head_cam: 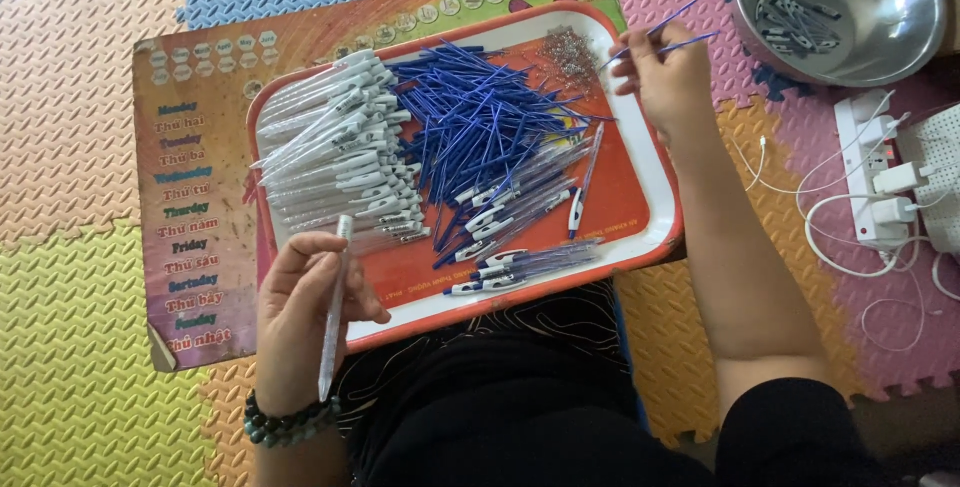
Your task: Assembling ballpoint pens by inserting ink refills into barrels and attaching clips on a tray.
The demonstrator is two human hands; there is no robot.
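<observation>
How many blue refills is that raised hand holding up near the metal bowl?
2. Both blue refills sit pinched in the right hand, fanning up toward the metal bowl. More could be hidden inside the grip. The left hand holds one clear pen barrel.

Both hands (300,317) (665,77) raised, fingers pinched

steel bowl (880,22) (small parts inside) | power strip (868,162) | foam mats (70,97)

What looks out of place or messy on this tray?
Nothing is spilled or broken. The blue refills lie in a loose, crisscrossed heap mid-tray, unlike the neat row of clear pen barrels beside them. One pen lies apart from the assembled pens.
</observation>
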